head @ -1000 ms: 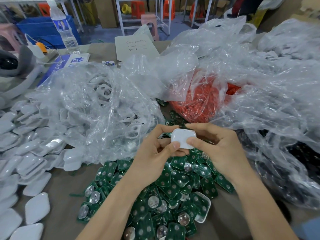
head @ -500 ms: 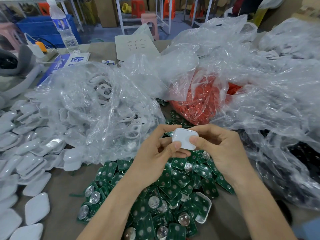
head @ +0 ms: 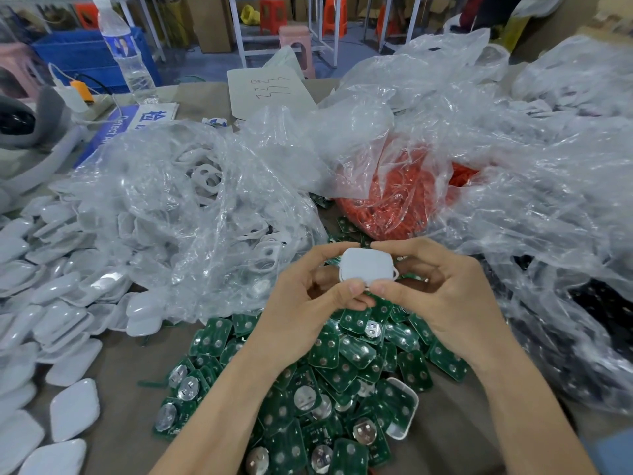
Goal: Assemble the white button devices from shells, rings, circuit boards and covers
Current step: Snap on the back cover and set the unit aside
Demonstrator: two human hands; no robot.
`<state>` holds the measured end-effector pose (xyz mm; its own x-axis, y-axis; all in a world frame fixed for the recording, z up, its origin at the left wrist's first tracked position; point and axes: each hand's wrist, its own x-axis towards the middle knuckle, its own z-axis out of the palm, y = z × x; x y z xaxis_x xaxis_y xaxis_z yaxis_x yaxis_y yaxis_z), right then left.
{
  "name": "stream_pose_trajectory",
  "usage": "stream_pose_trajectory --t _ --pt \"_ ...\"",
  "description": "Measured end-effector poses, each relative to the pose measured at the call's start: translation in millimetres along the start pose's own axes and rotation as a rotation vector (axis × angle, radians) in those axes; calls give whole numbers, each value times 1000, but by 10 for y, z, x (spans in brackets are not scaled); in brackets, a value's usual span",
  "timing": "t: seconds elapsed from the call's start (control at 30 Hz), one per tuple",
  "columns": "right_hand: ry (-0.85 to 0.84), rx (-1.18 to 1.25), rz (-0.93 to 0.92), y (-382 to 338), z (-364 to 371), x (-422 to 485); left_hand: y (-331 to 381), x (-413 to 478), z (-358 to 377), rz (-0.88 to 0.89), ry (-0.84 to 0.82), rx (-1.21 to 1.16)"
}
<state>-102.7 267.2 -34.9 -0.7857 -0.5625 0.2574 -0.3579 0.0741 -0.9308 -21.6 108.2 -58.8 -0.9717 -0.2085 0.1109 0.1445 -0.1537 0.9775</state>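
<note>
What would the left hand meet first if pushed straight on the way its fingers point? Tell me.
The white button device it pinches; the left hand cannot advance without pushing it into the right hand just beyond. Past them probably lies the orange-filled bag, though depth is unclear.

This is a workshop where lots of small things get put together. A big heap of green circuit boards [head: 342, 365] lies on a brown work table [head: 116, 358]. Left of the heap are lots and lots of the same white covers [head: 51, 269]. Behind the heap sit big clear bags, one full of white parts [head: 205, 207] and one full of orange rings [head: 387, 207]. Far behind the heap, to the left, is a blue sign [head: 113, 132] with the word "Defect". Even farther back stand white-legged tables [head: 242, 39], orange stools [head: 270, 12], a pink stool [head: 296, 39], cardboard boxes [head: 209, 22] and a blue crate [head: 78, 60].
</note>
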Motion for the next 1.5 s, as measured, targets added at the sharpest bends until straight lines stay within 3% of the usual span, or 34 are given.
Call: stream_pose_trajectory --t 0.63,0.87,1.17,1.33,1.5 --pt "-21 -121 -91 113 -64 36 33 -4 -14 -74 -4 -56" --pt "-42 -127 -46 147 -83 21 12 -2 -19 -124 -1 -76" --pt "101 265 183 220 79 0 -54 0 10 -112 10 -18" --pt "83 275 165 191 104 -10 -54 -4 9 -67 31 -6" --pt "104 135 83 147 128 -20 -73 -1 43 -18 90 -24"
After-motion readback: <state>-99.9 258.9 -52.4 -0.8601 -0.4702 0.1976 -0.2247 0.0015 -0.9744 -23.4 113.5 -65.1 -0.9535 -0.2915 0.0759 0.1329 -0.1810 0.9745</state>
